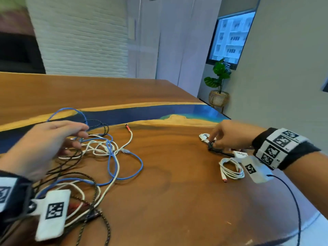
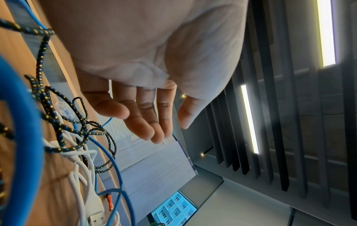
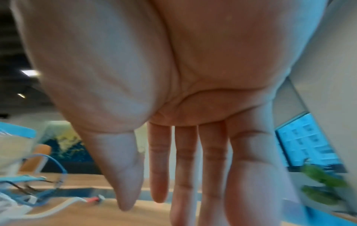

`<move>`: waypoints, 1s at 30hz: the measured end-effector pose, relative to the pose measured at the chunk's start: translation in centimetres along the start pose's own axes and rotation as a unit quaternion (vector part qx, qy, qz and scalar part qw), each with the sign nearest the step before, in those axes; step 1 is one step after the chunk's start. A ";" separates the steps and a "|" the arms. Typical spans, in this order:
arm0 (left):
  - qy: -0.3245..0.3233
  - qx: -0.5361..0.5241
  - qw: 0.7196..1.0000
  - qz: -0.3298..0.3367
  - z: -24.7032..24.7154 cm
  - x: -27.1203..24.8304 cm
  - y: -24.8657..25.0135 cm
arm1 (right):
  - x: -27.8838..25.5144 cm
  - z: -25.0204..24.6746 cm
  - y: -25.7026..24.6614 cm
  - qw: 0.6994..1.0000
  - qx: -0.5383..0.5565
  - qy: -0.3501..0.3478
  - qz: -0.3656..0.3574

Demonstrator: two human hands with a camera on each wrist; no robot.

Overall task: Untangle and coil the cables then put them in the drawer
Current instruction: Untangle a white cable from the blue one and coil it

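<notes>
Right hand is covering a black coil, fingers straight; contact is unclear. Left hand, fingers relaxed, is hovering over tangled cables left of the coil.

A wooden table (a blue resin band running across it) is carrying a tangled heap of blue, white and black braided cables at left, while a coiled white cable, a second white coil and a black bundle are lying at right.

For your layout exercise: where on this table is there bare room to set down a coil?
Bare wood lies between the tangle and the white coil, and on the far table beyond the blue strip. It is crowded by the left hand and right hand.
</notes>
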State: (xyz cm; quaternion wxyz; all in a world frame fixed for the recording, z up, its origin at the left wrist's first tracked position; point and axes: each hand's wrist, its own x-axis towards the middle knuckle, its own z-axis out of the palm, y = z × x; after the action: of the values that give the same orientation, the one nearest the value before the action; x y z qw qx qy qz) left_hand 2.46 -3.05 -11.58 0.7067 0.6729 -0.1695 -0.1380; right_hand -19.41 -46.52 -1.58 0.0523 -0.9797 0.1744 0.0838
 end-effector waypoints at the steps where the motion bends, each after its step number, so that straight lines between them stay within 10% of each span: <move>1: 0.033 0.027 0.999 0.011 1.6 -1.5 1.3 | 0.1 -0.2 -1.9 0.999 -0.004 0.016 -0.030; 15: 0.136 0.097 0.986 0.014 3.4 -5.2 4.0 | 3.9 2.9 -27.9 0.940 -0.027 0.040 -0.337; 30: 0.094 0.112 0.989 -0.018 3.8 -5.8 4.0 | 5.9 5.5 -30.2 0.945 -0.216 0.035 -0.243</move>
State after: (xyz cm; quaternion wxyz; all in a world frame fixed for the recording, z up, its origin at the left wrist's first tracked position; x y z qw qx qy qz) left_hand -4.56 -3.77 -7.74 0.6373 0.7606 -0.1039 -0.0671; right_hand -4.15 -19.56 -5.85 -0.1477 -0.9825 -0.0891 0.0701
